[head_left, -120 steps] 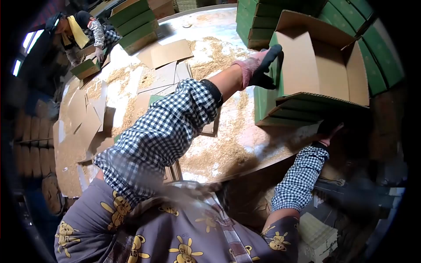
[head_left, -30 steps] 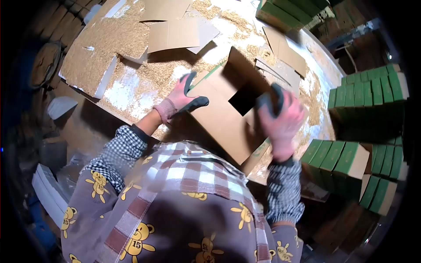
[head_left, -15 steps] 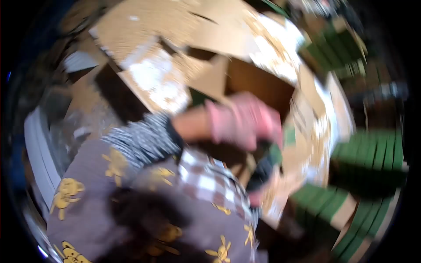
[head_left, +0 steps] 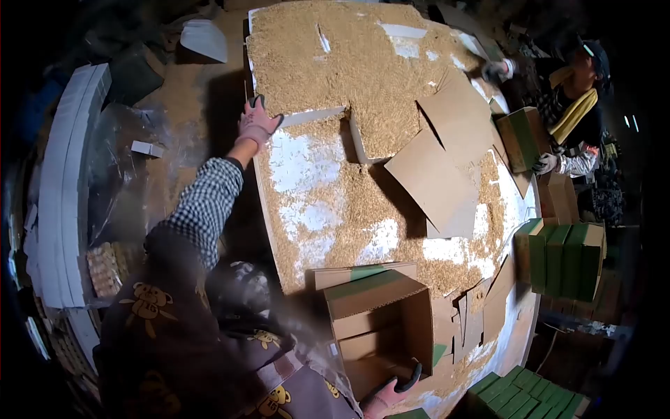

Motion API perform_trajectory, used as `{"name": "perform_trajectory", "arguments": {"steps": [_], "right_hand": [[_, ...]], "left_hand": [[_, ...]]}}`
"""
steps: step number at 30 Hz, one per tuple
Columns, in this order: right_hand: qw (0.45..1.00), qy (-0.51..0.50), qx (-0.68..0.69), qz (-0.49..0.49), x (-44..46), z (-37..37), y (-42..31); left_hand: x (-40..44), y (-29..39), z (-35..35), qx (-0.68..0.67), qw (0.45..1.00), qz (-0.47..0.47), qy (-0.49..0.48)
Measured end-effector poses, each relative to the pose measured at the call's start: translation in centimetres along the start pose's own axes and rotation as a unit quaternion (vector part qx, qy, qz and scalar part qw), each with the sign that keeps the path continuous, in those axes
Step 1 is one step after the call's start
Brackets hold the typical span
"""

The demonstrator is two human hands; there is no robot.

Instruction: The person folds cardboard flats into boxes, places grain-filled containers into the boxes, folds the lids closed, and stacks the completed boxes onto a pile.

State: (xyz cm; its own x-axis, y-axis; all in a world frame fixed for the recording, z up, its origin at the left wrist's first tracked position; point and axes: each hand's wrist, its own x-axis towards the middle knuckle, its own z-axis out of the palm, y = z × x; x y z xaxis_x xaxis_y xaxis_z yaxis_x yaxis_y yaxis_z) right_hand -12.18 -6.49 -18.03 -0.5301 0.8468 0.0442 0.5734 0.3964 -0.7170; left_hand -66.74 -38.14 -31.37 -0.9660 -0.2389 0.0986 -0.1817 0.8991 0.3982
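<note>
My feed puts the left hand (head_left: 258, 127) between ten and eleven o'clock, gloved, fingers spread at the edge of the table (head_left: 300, 164), beside one end of a pale strip (head_left: 314, 115); I can't tell whether it pinches that strip. The box (head_left: 354, 302) sits at five o'clock, its opening toward my camera. My right hand (head_left: 393, 397) is at its near rim, thumb and finger apart; I can't tell whether it grips. Toward two o'clock lie cardboard sheets (head_left: 436, 171), with a co-worker (head_left: 576, 112) beyond them.
</note>
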Motion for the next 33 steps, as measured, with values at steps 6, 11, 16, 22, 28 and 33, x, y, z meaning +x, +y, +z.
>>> {"name": "perform_trajectory", "arguments": {"steps": [6, 11, 16, 22, 28, 33], "right_hand": [[0.993, 0.029, -0.073, 0.091, -0.2, -0.1, 1.0], [0.996, 0.009, -0.034, 0.080, 0.1, 1.1, -3.3], [0.994, 0.017, 0.019, 0.106, -0.1, 1.0, -3.8], [0.990, 0.029, 0.085, 0.111, -0.2, 1.2, -1.4], [0.990, 0.025, 0.103, 0.095, -0.5, 1.0, -2.0], [0.995, 0.042, 0.034, 0.086, -0.7, 0.0, -0.5]], "left_hand": [[-8.7, 0.3, -3.5, -0.029, 0.984, 0.098, -0.147], [-23.4, 5.3, 0.1, -0.082, 0.815, 0.328, -0.470], [-14.5, 5.8, -3.5, 0.072, 0.933, 0.333, -0.119], [-8.1, 1.5, -1.8, 0.071, 0.896, 0.403, -0.173], [-24.2, 8.0, -1.8, -0.093, 0.788, 0.565, -0.225], [-6.3, 1.4, -2.5, 0.234, 0.900, 0.362, -0.066]]}}
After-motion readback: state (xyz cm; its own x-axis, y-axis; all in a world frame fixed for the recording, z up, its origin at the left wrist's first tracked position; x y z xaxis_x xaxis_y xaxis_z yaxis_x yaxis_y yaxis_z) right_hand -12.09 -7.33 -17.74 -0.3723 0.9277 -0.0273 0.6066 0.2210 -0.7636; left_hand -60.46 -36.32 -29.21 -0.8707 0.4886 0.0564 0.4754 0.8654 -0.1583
